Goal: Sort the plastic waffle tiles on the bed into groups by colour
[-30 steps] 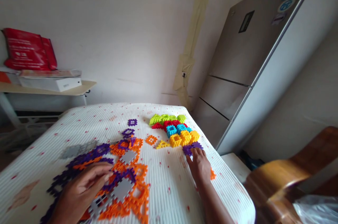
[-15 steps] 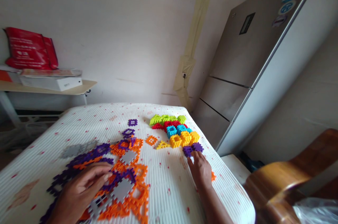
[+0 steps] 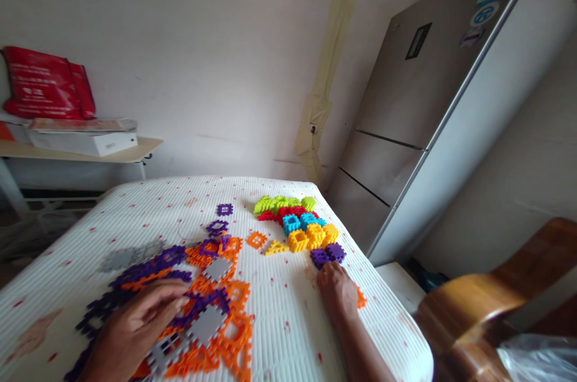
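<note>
Purple, orange and grey interlocking plastic tiles lie in a loose pile on the left half of the covered table. My left hand hovers over this pile, fingers curled and thumb tip against the forefinger; whatever is between them is hidden. On the right, my right hand is low over the table with its fingers bent down, just in front of two small purple stacks. What its fingertips hold, if anything, cannot be seen. An orange tile shows beside this hand.
Behind the purple stacks stand yellow stacks, blue stacks, red tiles and green stacks. A yellow triangle, an orange square and a purple square lie separately. A wooden chair stands right.
My right hand has drawn back slightly from the purple stacks, and its fingers have bent down. My left hand keeps its pose. The view has shifted slightly.
</note>
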Demonstrator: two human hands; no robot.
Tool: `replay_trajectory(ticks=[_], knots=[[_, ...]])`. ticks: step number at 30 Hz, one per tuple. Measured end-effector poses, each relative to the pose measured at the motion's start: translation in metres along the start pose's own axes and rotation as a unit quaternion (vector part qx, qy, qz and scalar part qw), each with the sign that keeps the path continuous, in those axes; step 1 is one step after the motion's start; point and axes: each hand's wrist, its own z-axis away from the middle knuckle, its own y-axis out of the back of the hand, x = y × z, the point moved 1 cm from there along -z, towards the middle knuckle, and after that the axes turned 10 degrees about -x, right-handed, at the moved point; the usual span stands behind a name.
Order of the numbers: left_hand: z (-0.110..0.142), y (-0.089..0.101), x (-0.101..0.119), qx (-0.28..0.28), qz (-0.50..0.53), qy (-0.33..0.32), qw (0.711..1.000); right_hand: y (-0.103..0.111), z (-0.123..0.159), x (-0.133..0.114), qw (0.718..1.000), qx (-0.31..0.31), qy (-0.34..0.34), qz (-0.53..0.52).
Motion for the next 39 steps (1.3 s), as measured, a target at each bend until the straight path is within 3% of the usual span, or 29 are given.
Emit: replay_trajectory(ticks=[6,19,25,28,32,34,39], knots=[[0.002,0.0,-0.007,-0.011,0.039,0.011,0.999,0.002,-0.002,-0.002,1.0,0.008,0.009,0.009],[0.002,0.0,-0.006,-0.03,0.01,0.001,1.0,-0.002,0.001,0.001,0.997,0.064,0.041,0.005],[-0.001,0.017,0.001,0.054,-0.001,-0.004,0.999,0.002,0.004,-0.011,0.992,0.087,0.091,-0.008],[-0.003,0.034,0.002,0.128,0.021,0.046,0.99,0.008,-0.003,-0.038,0.981,0.069,0.169,-0.06],[-0.002,0.053,-0.003,0.221,0.066,0.11,0.967,0.021,-0.028,-0.097,0.964,0.014,0.227,-0.135],[-0.003,0.056,-0.009,0.242,0.094,0.119,0.958,0.025,-0.047,-0.131,0.96,-0.044,0.235,-0.143],[-0.006,0.056,-0.027,0.254,0.113,0.124,0.953,0.02,-0.103,-0.211,0.958,-0.091,0.237,-0.132]])
